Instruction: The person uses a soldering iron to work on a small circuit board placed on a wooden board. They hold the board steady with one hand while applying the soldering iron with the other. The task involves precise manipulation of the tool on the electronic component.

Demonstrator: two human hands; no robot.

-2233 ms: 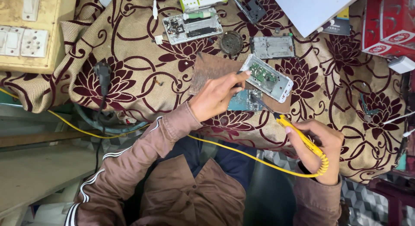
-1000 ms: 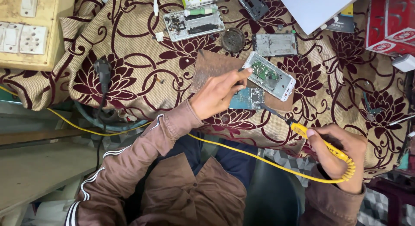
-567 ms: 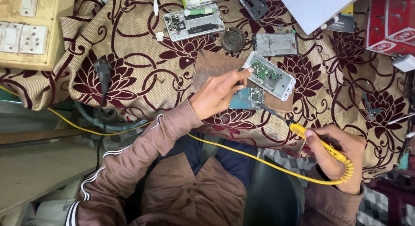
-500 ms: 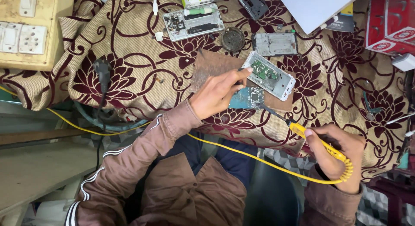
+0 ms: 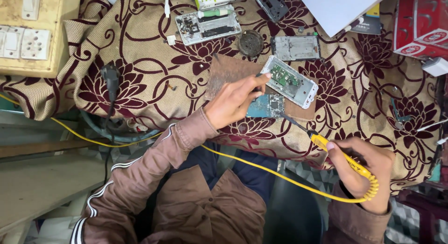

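Right hand [image 5: 361, 171] still clenched round yellow soldering iron [image 5: 340, 157], unmoved; left hand [image 5: 233, 101] still pinching opened phone [image 5: 289, 81].

Brown jacket, white-striped sleeves

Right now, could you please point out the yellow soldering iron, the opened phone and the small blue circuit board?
yellow soldering iron [image 5: 343, 157]: head view, on its yellow handle.
opened phone [image 5: 290, 81]: head view, on its exposed inside.
small blue circuit board [image 5: 268, 105]: head view, on its blue face.
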